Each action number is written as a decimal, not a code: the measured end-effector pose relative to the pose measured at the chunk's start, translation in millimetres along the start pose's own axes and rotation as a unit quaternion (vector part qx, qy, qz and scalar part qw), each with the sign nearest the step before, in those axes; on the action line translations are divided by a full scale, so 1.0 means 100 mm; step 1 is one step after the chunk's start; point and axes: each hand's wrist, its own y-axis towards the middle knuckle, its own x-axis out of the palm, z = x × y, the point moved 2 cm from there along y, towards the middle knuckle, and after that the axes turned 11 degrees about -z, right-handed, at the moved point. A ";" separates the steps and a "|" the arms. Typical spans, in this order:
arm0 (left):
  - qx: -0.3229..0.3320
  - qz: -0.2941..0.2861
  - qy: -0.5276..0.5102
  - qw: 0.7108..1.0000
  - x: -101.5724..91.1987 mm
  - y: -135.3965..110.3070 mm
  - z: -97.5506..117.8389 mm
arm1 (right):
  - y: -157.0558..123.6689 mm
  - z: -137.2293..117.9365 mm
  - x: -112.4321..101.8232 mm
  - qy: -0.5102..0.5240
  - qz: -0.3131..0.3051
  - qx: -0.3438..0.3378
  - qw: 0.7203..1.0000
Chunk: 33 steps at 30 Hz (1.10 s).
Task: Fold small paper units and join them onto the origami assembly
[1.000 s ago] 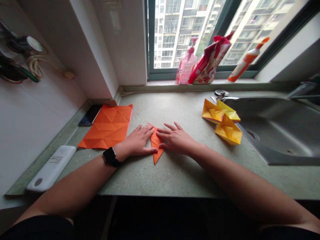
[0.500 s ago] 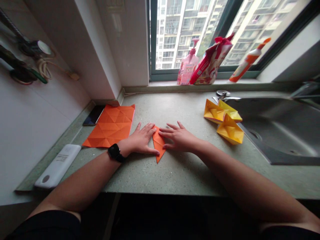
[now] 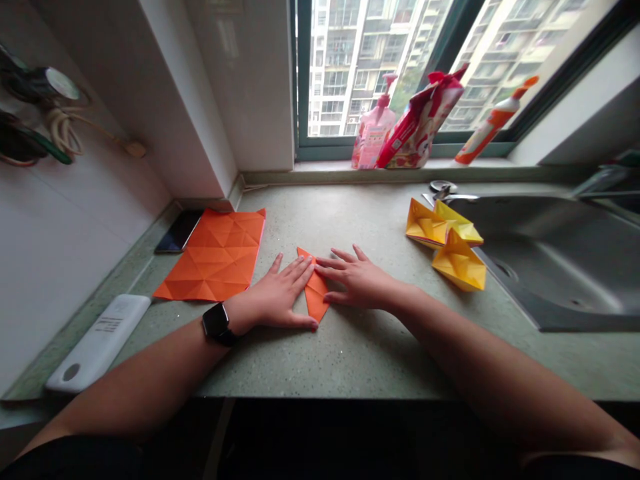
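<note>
1. Your left hand (image 3: 277, 297) and right hand (image 3: 357, 280) lie flat and apart — fingertips at the edges of the folded orange paper kite (image 3: 314, 287), not gripping it.
2. It sits on the speckled stone countertop (image 3: 350, 353), beside a crease-faceted orange sheet (image 3: 210, 257).

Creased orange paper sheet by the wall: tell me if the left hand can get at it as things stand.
Likely yes: the left hand lies close beside the creased orange paper sheet, with nothing standing between them on the speckled green countertop.

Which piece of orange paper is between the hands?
The small folded triangle; the other orange piece is a large creased sheet, lying left of it.
</note>
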 end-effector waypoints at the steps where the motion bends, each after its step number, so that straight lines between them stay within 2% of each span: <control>1: -0.001 -0.003 0.001 1.000 -0.01 0.00 0.00 | 0.00 0.00 0.00 0.001 -0.001 0.000 1.000; 5: -0.002 -0.007 0.005 1.000 -0.01 0.00 0.00 | 0.00 -0.01 -0.01 0.002 0.001 -0.004 1.000; 8: 0.010 0.011 0.002 1.000 -0.01 -0.01 -0.03 | -0.01 0.01 0.00 0.009 0.011 -0.007 1.000; 11: 0.004 0.089 -0.026 0.996 -0.09 -0.05 -0.08 | -0.01 0.05 0.03 0.043 0.016 -0.016 0.999; 13: -0.032 0.167 -0.050 0.984 -0.17 -0.09 -0.12 | 0.01 0.07 0.05 0.077 0.020 -0.020 0.997; 15: -0.061 0.211 -0.056 0.974 -0.22 -0.12 -0.13 | 0.03 0.08 0.08 0.107 0.031 -0.021 0.994; 20: -0.033 0.198 -0.058 0.978 -0.23 -0.10 -0.08 | 0.06 0.07 0.12 0.158 0.076 -0.011 0.984; 24: 0.013 0.217 -0.079 0.973 -0.22 -0.10 -0.06 | 0.07 0.02 0.11 0.193 0.111 0.001 0.975; 29: 0.059 0.215 -0.099 0.970 -0.21 -0.11 -0.04 | 0.08 -0.03 0.09 0.254 0.131 0.034 0.958; 33: 0.079 0.229 -0.131 0.961 -0.23 -0.12 -0.03 | 0.05 0.00 0.08 0.265 0.151 0.047 0.951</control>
